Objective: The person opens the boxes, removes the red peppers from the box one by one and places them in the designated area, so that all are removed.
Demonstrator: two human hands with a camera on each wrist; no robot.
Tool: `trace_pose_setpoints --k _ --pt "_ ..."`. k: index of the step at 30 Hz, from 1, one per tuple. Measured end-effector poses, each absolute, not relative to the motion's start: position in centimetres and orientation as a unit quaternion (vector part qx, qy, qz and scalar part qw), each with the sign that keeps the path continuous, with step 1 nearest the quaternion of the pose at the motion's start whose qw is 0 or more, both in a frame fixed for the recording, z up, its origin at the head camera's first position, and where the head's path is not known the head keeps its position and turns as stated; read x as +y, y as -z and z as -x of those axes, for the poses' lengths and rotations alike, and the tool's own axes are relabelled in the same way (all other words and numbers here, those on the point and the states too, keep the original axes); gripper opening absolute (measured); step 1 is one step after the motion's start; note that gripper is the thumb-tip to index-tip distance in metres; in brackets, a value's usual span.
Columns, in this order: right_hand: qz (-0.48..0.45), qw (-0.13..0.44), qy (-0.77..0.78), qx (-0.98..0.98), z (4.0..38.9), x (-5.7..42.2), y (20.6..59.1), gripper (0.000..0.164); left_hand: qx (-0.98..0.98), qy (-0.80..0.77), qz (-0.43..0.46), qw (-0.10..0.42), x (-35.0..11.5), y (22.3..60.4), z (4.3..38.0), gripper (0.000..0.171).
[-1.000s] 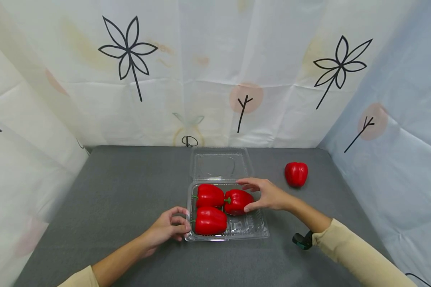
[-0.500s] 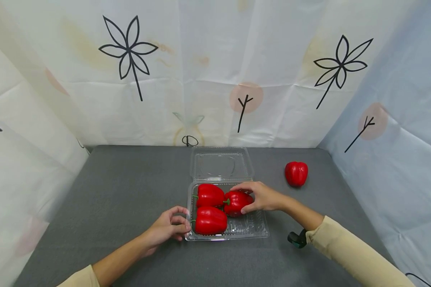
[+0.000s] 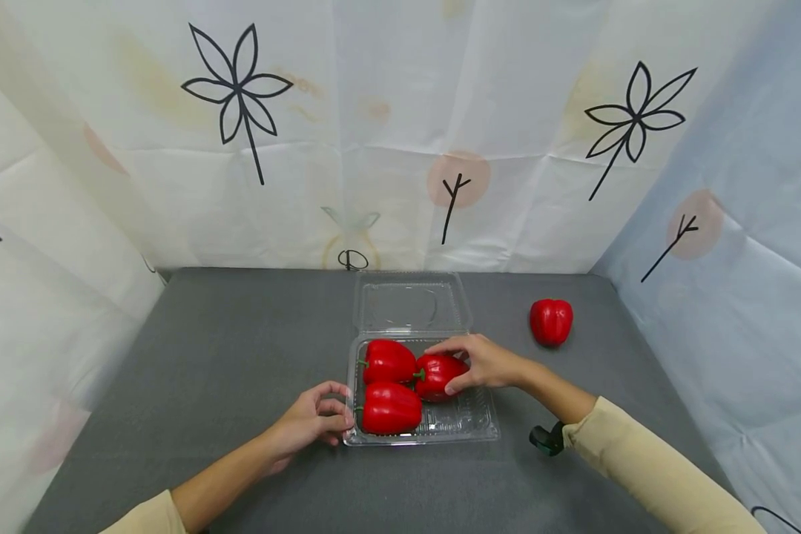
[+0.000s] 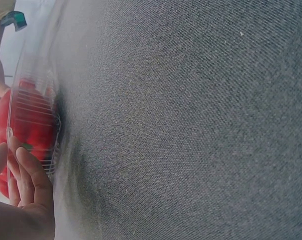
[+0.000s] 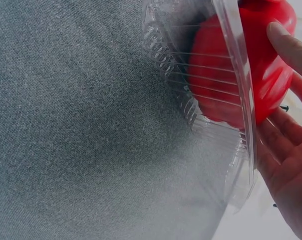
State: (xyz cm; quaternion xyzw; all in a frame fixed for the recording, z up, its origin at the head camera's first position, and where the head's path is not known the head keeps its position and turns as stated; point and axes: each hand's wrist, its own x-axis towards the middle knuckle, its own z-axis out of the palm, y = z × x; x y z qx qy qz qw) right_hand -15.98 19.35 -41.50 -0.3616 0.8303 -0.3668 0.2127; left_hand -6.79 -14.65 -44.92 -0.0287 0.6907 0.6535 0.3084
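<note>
A clear plastic clamshell container (image 3: 463, 424) lies with its lid folded back, three red bell peppers inside. My right hand (image 3: 486, 363) grips the pepper on the right (image 3: 438, 380), thumb on the near side and fingers on the far side. In the right wrist view my thumb presses that pepper's skin (image 5: 263, 65) above the container rim (image 5: 244, 95). The other two peppers, one at the back (image 3: 389, 361) and one in front (image 3: 391, 409), fill the left side. My left hand (image 3: 312, 419) holds the container's left rim, thumb and fingers on either side of it in the left wrist view.
A fourth red bell pepper (image 3: 551, 322) stands on the grey cloth-covered table (image 3: 254, 326) at the back right. The transparent lid (image 3: 410, 304) reaches toward the back edge. Printed white curtains (image 3: 374, 148) enclose the back and sides.
My right hand has moved left and its fingers have come together round the right-hand pepper, which has shifted very slightly left. My left hand stays at the rim.
</note>
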Motion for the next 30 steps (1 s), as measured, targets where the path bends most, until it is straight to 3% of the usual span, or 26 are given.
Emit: trace_pose_setpoints --k 30 --pt "0.383 0.242 0.343 0.823 15.85 18.89 41.02 0.068 0.694 -0.65 0.028 0.307 -14.53 44.47 6.54 0.047"
